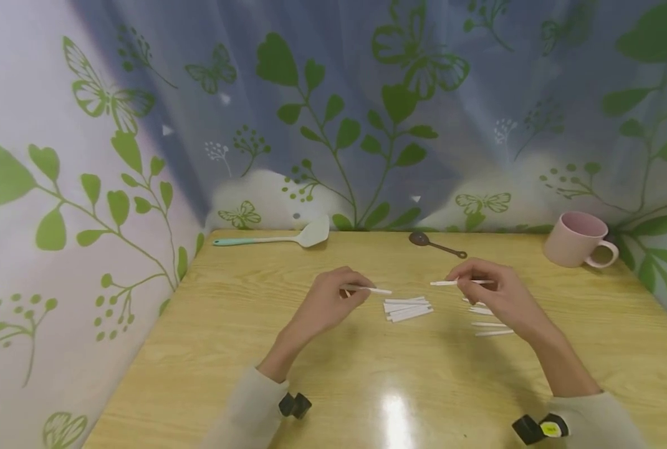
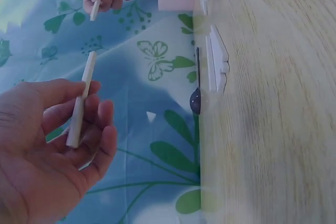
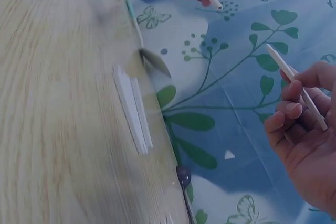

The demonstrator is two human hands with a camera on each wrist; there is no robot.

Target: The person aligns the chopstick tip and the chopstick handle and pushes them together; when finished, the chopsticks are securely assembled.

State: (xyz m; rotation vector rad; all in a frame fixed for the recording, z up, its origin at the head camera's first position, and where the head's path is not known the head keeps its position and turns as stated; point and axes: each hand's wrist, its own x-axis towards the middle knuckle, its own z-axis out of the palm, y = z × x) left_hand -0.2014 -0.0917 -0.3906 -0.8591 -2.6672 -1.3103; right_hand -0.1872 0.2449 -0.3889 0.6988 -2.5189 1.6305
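My left hand pinches a thin white stick between thumb and fingers, above the table. In the left wrist view this stick slants up out of the grip. My right hand pinches another white stick, one end pointing toward the left hand; in the right wrist view its stick crosses the fingers. The two held sticks are apart. Between the hands, a small pile of white sticks lies on the table. More white sticks lie below the right hand, partly hidden by it.
A spatula with a turquoise handle lies at the back left of the wooden table. A dark spoon is at the back middle, and a pink mug stands back right. Leaf-patterned cloth hangs behind.
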